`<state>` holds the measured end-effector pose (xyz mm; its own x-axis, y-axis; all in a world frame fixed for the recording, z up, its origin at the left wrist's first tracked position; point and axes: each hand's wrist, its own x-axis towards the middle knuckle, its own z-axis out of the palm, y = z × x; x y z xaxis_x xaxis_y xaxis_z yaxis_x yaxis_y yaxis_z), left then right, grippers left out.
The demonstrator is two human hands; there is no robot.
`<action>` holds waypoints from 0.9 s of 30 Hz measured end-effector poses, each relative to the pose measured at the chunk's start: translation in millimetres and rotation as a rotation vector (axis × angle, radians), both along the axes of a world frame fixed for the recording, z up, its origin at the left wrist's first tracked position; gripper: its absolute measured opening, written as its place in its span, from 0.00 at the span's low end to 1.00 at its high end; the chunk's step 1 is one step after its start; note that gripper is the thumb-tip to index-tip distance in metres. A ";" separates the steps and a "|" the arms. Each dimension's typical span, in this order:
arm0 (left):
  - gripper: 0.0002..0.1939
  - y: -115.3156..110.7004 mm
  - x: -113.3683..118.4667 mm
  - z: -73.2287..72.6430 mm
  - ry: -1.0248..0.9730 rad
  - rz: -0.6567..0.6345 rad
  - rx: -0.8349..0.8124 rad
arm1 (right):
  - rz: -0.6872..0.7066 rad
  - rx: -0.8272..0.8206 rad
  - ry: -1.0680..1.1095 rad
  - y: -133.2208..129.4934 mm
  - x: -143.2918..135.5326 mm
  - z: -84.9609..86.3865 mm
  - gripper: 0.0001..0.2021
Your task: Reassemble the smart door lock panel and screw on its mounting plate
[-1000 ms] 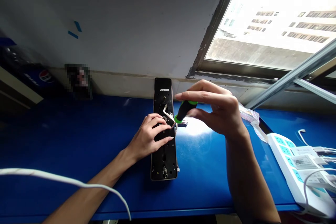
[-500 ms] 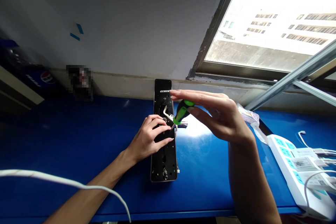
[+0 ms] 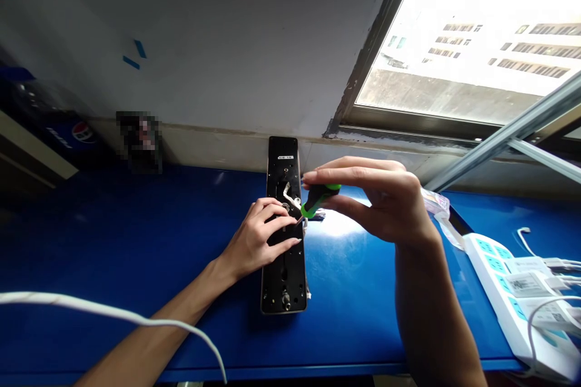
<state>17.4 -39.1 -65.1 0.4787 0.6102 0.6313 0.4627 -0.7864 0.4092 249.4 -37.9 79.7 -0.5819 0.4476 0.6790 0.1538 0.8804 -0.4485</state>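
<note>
A long black door lock panel (image 3: 284, 272) lies lengthwise on the blue table, with screw holes, a white cable and a small white label on its face. My left hand (image 3: 261, 236) rests across its middle, thumb and bent fingertips holding it near the right edge. In my right hand (image 3: 376, 193) is a green and black screwdriver (image 3: 315, 201), its handle between thumb and fingers. The handle tilts up to the right, and its thin shaft points down at the panel's right edge beside my left fingertips. The exact spot under the tip is hidden.
A white power strip (image 3: 499, 290) with plugged-in adapters and cables stands at the right. A white cable (image 3: 113, 313) crosses over my left forearm. A plastic packet (image 3: 438, 202) lies by the metal frame, and a Pepsi-labelled bottle (image 3: 68, 133) is at the far left.
My right fingers have shifted on the screwdriver's handle, which has turned and now leans further to the right. My left hand and the panel have stayed in place.
</note>
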 end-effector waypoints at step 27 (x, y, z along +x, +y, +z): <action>0.19 -1.4 1.3 0.3 -0.077 0.041 -0.018 | -0.068 -0.010 -0.114 -8.5 -3.3 2.6 0.15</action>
<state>18.7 -40.5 -64.7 0.4032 0.6399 0.6541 0.4611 -0.7595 0.4588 246.2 -46.5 82.4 -0.6232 0.4947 0.6057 0.2632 0.8620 -0.4332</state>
